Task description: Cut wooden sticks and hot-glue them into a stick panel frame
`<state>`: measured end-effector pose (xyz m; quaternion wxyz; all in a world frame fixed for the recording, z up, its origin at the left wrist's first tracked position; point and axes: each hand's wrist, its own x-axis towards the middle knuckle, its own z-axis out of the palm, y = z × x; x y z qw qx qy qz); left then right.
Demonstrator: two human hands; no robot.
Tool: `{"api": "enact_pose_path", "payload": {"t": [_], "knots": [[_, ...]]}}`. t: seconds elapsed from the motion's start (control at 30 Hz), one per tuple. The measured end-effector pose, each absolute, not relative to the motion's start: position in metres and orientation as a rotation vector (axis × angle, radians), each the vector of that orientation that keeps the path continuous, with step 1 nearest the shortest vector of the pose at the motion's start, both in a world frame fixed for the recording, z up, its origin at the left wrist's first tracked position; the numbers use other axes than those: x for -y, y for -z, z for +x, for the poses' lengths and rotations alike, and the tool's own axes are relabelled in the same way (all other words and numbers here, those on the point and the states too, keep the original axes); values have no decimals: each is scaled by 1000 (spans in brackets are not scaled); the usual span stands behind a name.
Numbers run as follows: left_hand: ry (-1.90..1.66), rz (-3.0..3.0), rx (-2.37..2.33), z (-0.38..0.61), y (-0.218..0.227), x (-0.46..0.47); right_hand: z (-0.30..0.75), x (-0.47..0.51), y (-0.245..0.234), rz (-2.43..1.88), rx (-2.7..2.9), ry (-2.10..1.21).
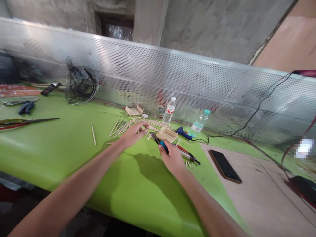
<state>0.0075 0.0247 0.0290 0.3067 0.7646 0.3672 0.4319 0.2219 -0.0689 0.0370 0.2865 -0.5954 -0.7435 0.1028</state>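
Note:
In my right hand (171, 156) is a utility knife (161, 144) with a black and blue handle, its blade pointing up and left toward my other hand. My left hand (135, 134) reaches over the loose thin wooden sticks (122, 127), thumb and forefinger curved and a little apart. Nothing shows clearly between them. A short stick (149, 137) lies just below those fingertips. Beyond the knife sits a small tray-like piece made of wooden sticks (168, 133). A similar wooden piece (134, 110) stands farther back, by the sticks.
A blue glue gun (184, 132), two plastic bottles (169, 110) (199, 123) and a phone (225, 166) lie to the right. Scissors (29, 121), pliers (26, 107) and a wire coil (81, 84) are at left. A perforated metal panel (138, 65) borders the green table (66, 144).

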Motion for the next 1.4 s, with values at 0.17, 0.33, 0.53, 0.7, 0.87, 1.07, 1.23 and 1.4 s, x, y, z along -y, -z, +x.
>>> {"api": "enact_pose_path", "payload": {"t": [0.17,0.33,0.53,0.7,0.87,1.07,1.23,1.4], "knots": [[-1125,1735,-784,13,-36,-19,223,68,-36,-1568,1937,-281],[-1032,1589,-637,18,-41,-12,225,66,-33,-1525,1879,-362],[-980,1577,-574,19,-41,-12,226,64,-29,-1495,1837,-461],[-958,1579,-586,18,-40,-14,226,64,-28,-1483,1831,-465],[-968,1582,-588,18,-40,-15,226,63,-28,-1476,1828,-458],[-974,1568,-578,18,-41,-15,225,64,-30,-1490,1839,-453],[-979,1561,-585,18,-41,-15,225,65,-32,-1501,1848,-433],[-967,1544,-579,18,-43,-13,224,66,-32,-1510,1854,-429]]}}
